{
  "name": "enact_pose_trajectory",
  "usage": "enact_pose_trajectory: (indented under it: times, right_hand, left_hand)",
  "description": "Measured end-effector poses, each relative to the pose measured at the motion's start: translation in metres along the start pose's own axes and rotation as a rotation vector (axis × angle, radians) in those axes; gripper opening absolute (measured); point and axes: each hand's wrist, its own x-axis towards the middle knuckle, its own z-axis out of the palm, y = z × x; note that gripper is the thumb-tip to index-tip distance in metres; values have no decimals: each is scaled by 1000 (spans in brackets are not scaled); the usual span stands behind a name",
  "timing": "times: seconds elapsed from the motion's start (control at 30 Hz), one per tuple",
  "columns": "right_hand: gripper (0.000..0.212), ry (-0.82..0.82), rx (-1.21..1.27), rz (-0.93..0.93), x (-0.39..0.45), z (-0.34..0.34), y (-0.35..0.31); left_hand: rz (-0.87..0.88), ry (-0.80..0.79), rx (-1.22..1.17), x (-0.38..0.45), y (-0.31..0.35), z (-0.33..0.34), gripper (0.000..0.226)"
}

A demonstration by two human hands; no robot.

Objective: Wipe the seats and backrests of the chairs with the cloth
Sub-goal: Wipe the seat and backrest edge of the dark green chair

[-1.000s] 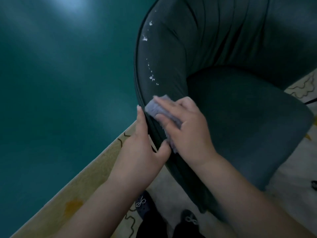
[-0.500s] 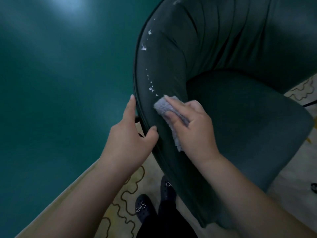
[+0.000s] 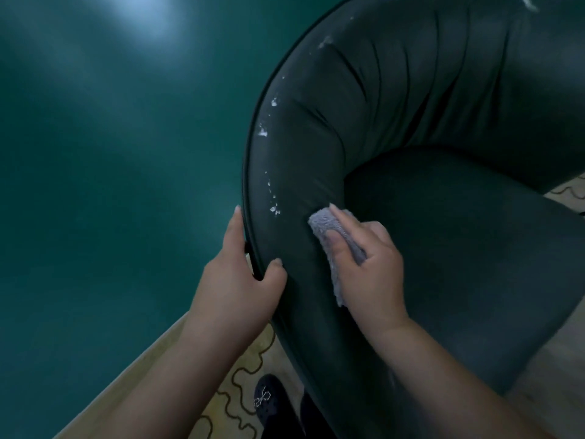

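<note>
A dark green tub chair with a pleated curved backrest fills the right of the view; its seat lies lower right. White specks dot the left arm's rim. My right hand presses a small grey fluffy cloth against the inner face of the left arm, just right of the lowest specks. My left hand grips the arm's outer piped edge, thumb on top and fingers behind.
A dark teal floor spreads to the left. A pale rug with a brown wavy pattern lies under the chair. A black shoe with a sparkly bow stands at the bottom, close to the chair's base.
My right hand has slid the cloth up along the chair's arm toward the white specks. My left hand shifted up the outer edge with it. The view moved closer.
</note>
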Motion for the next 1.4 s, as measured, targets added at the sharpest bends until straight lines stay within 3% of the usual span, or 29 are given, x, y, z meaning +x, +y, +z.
enact_pose_trajectory:
  times: [0.1,0.23,0.4,0.47,0.57,0.67,0.83,0.97,1.2,1.4]
  right_hand:
    - [35,3,65,-97,22,23,-27]
    - [35,-142,-203,-396,39,44,-41]
    - [36,-11,-130,-187,34,20,-22]
    - [35,6,-106,-226,39,31,-37]
    - [35,-140,-225,-392,51,53,-56]
    - [35,-155,-271,-340,70,51,-54]
    - [36,63,-217,-165,64,32,-40]
    - [42,2,-221,-206,45,48,-45]
    - [35,238,-126,42,101,52,-53]
    - [42,-12,-286,-221,61,74,-67]
  left_hand:
    - [-1,18,23,5,1,1,84]
    - [24,28,49,13,1,-1,81]
    - [65,1,3,26,5,-7,87]
    - [86,-8,21,32,4,-9,86]
    - [116,-15,51,40,1,-15,77]
    - [150,-64,55,46,-2,-24,87]
    - [184,-120,11,66,1,-36,93]
    - [219,-146,12,82,4,-38,94]
    - [276,-280,-39,98,3,-46,100]
    - [322,-323,-41,104,-1,-45,109]
